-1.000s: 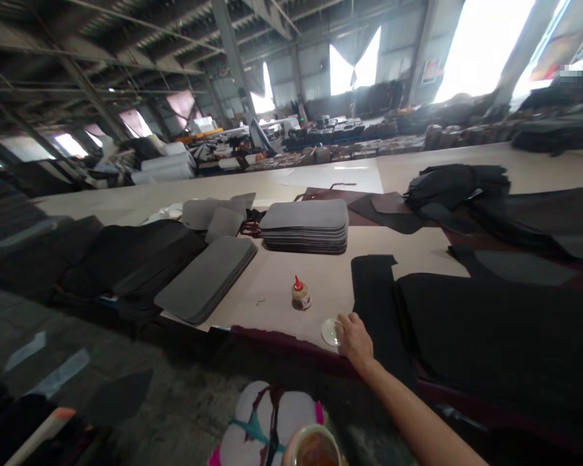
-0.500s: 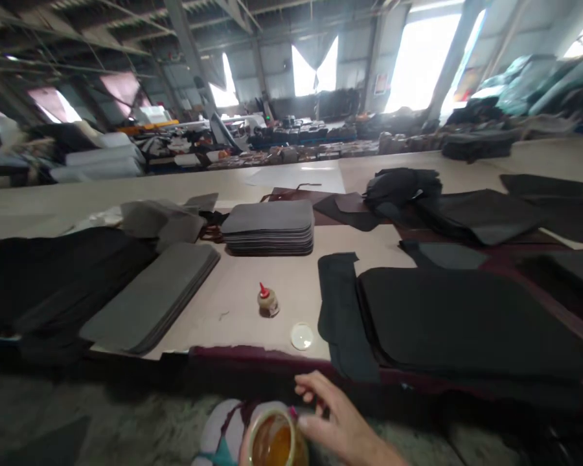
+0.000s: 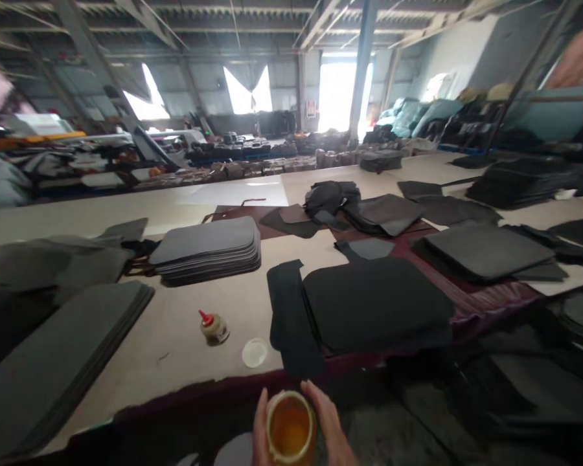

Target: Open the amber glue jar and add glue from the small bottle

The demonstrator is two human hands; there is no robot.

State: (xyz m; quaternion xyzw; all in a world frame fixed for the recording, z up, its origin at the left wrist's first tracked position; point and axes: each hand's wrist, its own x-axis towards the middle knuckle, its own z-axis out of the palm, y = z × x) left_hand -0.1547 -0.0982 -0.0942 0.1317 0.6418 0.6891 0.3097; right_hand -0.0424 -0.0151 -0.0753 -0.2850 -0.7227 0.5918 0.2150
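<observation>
Both hands, right [image 3: 331, 424] newly joining left [image 3: 259, 432], now clasp the open jar of amber glue [image 3: 290, 427] below the table edge [image 3: 175, 395]; level carriage avoids spills.

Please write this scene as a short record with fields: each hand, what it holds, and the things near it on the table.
left hand: grips the open jar of amber liquid
right hand: fingers on the other side of the jar
table edge: round clear lid, small bottle with red tip
right of lid: pile of black sheets
behind bottle: stack of grey pads
</observation>
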